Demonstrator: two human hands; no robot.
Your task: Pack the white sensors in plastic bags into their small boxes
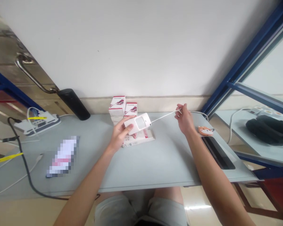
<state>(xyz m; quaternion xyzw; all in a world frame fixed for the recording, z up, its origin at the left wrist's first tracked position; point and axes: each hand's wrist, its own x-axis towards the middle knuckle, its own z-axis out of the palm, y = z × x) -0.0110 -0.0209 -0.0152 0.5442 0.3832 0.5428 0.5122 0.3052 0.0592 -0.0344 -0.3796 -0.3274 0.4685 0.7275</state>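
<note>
My left hand is closed around a small white rectangular device, held just above an open white and red box on the grey table. A thin white cord runs taut from the device's right end up to my right hand, which pinches the cord's far end between fingertips. Behind the device stand stacked white and red boxes against the wall.
A black cylinder and a white power strip lie at the back left, with a black cable trailing off the table. A blurred flat item lies left. An orange fox-shaped object and a dark phone sit right.
</note>
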